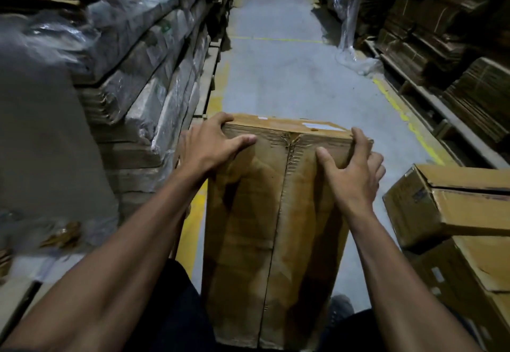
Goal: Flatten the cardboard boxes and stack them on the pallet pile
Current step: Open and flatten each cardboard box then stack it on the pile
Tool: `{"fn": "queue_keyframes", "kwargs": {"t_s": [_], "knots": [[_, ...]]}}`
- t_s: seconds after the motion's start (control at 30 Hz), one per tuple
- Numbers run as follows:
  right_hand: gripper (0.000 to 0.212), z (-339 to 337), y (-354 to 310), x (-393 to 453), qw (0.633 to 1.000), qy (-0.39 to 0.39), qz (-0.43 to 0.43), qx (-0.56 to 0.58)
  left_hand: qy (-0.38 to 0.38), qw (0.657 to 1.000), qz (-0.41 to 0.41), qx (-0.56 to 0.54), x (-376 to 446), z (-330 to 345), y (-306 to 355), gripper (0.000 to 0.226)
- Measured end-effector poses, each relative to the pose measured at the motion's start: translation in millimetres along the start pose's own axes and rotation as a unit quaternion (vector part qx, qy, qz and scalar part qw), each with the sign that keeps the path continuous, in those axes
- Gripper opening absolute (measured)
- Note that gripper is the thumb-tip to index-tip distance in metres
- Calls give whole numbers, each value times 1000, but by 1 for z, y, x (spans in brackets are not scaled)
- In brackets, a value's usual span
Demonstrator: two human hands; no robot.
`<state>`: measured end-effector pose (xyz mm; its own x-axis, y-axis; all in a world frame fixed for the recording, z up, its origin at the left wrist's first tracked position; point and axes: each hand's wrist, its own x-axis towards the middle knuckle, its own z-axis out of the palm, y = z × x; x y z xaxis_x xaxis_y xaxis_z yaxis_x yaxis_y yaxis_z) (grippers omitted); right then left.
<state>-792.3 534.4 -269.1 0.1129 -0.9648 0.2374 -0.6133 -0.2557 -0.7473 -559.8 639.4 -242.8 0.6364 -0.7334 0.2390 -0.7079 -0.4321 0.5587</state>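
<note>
A tall brown cardboard box (265, 227) stands on the grey floor right in front of me, its closed flaps facing me with a seam down the middle. My left hand (212, 144) grips its upper left corner, fingers over the far edge and thumb on the near face. On the upper right corner sits my right hand (353, 163), fingers wrapped round the side edge. A pile of flattened cardboard (143, 81), partly under plastic wrap, rises on pallets to my left.
Two more unflattened boxes (447, 202) sit stacked at my right. Pallets of flat cardboard (441, 47) line the right side of the aisle. A loose plastic sheet (350, 20) hangs at the far right. Yellow floor lines (405, 119) border the aisle ahead.
</note>
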Motion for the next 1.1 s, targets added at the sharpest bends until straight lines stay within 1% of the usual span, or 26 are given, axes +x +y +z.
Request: {"fn": "queue_keyframes", "kwargs": {"t_s": [0.07,0.13,0.2,0.27,0.3,0.37,0.47,0.53,0.63,0.67,0.73,0.8,0.87,0.93,1.0,1.03,1.1], "knots": [[86,8,4,3,1000,-17,6,-4,-10,1000,-21,-7,0,16,-5,76],[96,20,13,1,999,-28,14,18,-13,996,-57,-70,-5,34,-17,88],[101,33,31,-3,996,-35,59,64,-25,989,-77,-121,-17,52,-25,105],[100,45,54,-8,985,-45,122,109,-29,978,-111,-175,-31,73,-27,113],[97,50,66,-12,981,-57,144,116,-29,969,-145,-197,-38,84,-28,112],[85,59,93,-24,973,-83,179,120,-37,952,-209,-221,-51,110,-40,101],[72,69,130,-45,956,-110,238,135,-73,932,-261,-241,-76,146,-67,83],[73,77,150,-52,946,-123,266,135,-100,920,-290,-246,-93,164,-81,82],[78,90,172,-56,931,-143,307,137,-121,903,-321,-257,-105,184,-98,73],[80,94,179,-58,923,-152,322,143,-134,897,-331,-261,-106,190,-103,75],[85,102,190,-62,911,-173,346,144,-158,886,-347,-262,-107,198,-111,83],[87,111,196,-62,913,-180,348,115,-164,885,-355,-251,-105,205,-118,83],[88,120,197,-56,926,-175,331,44,-156,892,-356,-231,-96,209,-121,81],[88,127,193,-47,934,-173,312,-31,-146,902,-356,-197,-80,211,-123,92],[84,133,191,-38,932,-172,310,-74,-140,911,-357,-151,-67,215,-127,100],[81,138,193,-36,929,-179,313,-84,-154,915,-350,-125,-65,218,-132,95],[73,148,205,-37,918,-214,320,-100,-209,919,-320,-94,-69,230,-147,72]]}}
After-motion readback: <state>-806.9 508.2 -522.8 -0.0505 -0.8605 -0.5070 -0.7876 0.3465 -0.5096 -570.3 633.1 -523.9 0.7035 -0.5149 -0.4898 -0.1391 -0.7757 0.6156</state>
